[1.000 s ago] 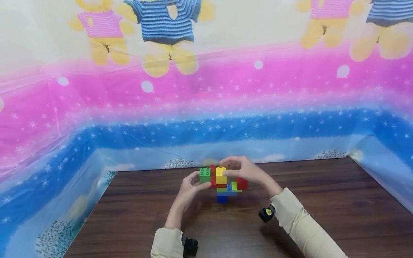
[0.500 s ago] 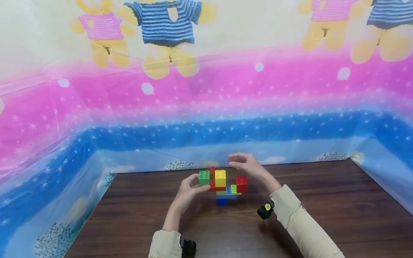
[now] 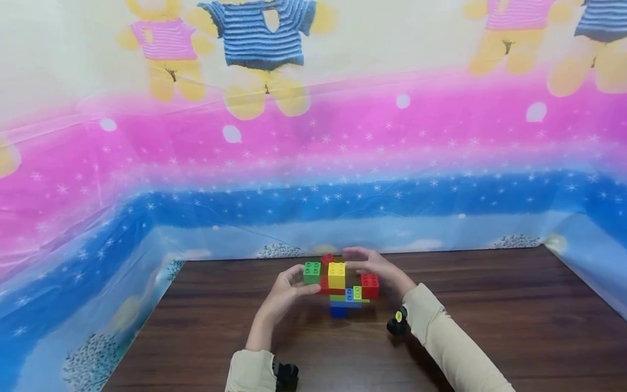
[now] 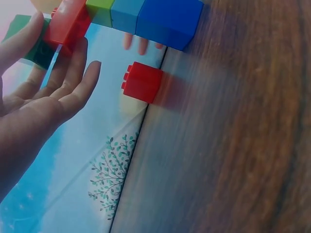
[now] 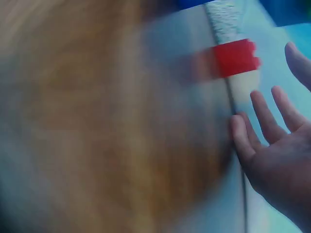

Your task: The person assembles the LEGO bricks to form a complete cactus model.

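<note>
My left hand [image 3: 286, 292] grips the left side of a stack of toy building blocks, with the thumb over the green block [image 3: 312, 274] and fingers behind. A yellow block [image 3: 336, 276] tops the stack beside the green one, over a red block [image 4: 69, 22]. Lower down come light green and light blue pieces, then a dark blue block [image 4: 170, 22] at the bottom. Another red block [image 3: 369, 286] sticks up at the right end. Just behind the stack, my right hand [image 3: 374, 267] is held with fingers extended and holds nothing. Its nearest item is a separate red block [image 5: 236, 58].
That separate red block stands on the brown wooden table [image 3: 206, 321] near its far edge, behind the stack. A printed cloth backdrop [image 3: 294, 201] rises along the table's back and sides. Small black cameras [image 3: 286, 375] are worn at both wrists.
My right hand has let go of the yellow block, drawn back to the right, then come leftward and down behind the stack. The left hand keeps its grip almost in place.
</note>
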A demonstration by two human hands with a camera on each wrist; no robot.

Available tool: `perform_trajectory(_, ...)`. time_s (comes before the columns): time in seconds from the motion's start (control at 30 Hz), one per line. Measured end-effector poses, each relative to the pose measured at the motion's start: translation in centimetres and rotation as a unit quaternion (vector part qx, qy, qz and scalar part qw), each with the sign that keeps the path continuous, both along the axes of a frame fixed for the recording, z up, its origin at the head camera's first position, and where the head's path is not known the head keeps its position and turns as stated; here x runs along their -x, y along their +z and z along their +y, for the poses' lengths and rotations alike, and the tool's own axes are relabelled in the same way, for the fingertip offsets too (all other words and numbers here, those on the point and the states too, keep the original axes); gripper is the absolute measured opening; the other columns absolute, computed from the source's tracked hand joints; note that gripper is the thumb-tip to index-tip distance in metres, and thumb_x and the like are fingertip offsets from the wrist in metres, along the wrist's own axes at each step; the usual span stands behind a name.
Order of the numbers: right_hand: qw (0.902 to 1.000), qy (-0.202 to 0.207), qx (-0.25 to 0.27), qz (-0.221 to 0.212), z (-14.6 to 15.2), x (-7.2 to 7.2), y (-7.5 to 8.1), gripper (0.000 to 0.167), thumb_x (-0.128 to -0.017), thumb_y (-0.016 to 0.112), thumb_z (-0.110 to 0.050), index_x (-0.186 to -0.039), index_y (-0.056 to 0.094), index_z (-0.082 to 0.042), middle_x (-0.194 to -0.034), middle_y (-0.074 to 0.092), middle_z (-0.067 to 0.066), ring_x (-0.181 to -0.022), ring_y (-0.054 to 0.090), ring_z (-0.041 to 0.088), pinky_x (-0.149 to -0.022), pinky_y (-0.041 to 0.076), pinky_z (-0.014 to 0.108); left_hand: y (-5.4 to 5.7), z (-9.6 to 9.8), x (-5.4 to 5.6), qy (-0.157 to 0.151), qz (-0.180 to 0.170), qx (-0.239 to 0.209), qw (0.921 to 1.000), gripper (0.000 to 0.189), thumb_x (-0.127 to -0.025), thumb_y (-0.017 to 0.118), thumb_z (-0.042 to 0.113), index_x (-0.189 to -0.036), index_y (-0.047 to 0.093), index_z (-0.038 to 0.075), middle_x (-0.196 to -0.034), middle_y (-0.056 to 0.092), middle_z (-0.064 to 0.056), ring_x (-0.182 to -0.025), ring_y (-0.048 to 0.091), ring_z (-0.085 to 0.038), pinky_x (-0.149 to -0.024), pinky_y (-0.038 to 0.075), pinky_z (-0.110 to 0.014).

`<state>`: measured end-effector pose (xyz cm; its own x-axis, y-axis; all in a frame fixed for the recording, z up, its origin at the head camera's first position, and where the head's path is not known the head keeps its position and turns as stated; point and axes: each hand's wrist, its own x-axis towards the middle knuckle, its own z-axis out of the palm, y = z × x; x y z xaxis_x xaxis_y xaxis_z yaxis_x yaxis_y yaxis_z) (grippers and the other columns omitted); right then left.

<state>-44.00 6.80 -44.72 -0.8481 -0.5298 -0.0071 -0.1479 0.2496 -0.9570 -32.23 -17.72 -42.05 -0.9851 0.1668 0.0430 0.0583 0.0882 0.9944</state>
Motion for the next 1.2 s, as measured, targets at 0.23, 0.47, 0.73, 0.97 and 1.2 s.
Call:
perform_trajectory(0.23, 0.9986, -0.005, -0.047, 0.025, -1.2, 0.3, -1.3, 0.066, -0.089, 0.065, -0.030, -0.148, 0.040, -0.014, -0.153, 0.037, 0.020, -0.139, 0.035, 0.042, -0.108, 0.038, 0.059, 0.1, 0.0, 0.0, 0.000, -0.003, -0.001, 1.0000, 0.039, -0.086, 0.072, 0.011, -0.120, 0.056, 0.003, -0.113, 0.064, -0.008, -0.104, 0.066, -0.018, -0.099, 0.052, -0.040)
perform_trajectory(0.47, 0.9923, 0.045, -0.053, 0.103, -2.5, 0.4, -1.4, 0.064, -0.090, 0.052, -0.003, -0.150, 0.030, 0.000, -0.154, 0.032, 0.026, -0.143, 0.028, 0.046, -0.113, 0.031, 0.061, -0.2, -0.4, -0.4, -0.021, -0.006, 0.016, 0.9996, 0.045, -0.086, 0.074, 0.017, -0.123, 0.053, 0.002, -0.114, 0.064, -0.009, -0.105, 0.066, -0.018, -0.099, 0.052, -0.040)
perform_trajectory(0.73, 0.9917, 0.027, -0.073, 0.103, -3.3, 1.0, -1.2, 0.065, -0.088, 0.050, 0.000, -0.151, 0.032, -0.004, -0.156, 0.031, 0.022, -0.144, 0.028, 0.043, -0.114, 0.030, 0.060, 0.1, -0.6, -0.4, -0.037, 0.004, 0.016, 0.9992, 0.042, -0.087, 0.073, 0.018, -0.120, 0.053, 0.002, -0.109, 0.064, -0.006, -0.103, 0.066, -0.017, -0.100, 0.051, -0.041)
perform_trajectory(0.97, 0.9971, 0.004, -0.051, 0.056, -4.2, 1.3, -1.6, 0.067, -0.087, 0.061, -0.008, -0.150, 0.037, -0.012, -0.155, 0.038, 0.016, -0.141, 0.036, 0.038, -0.112, 0.036, 0.054, 0.2, -0.7, -0.4, -0.044, 0.004, 0.014, 0.9989, 0.040, -0.088, 0.072, 0.016, -0.119, 0.052, 0.002, -0.108, 0.064, -0.005, -0.100, 0.066, -0.015, -0.101, 0.050, -0.041)
perform_trajectory(1.2, 0.9975, -0.042, -0.039, 0.041, -4.3, 1.3, -2.5, 0.053, -0.087, 0.068, -0.015, -0.137, 0.053, -0.011, -0.140, 0.054, 0.014, -0.120, 0.053, 0.029, -0.091, 0.052, 0.039, 0.0, -0.3, -0.4, -0.038, -0.002, 0.005, 0.9993, 0.040, -0.088, 0.071, 0.013, -0.121, 0.052, 0.003, -0.111, 0.064, -0.006, -0.101, 0.067, -0.015, -0.098, 0.052, -0.039)
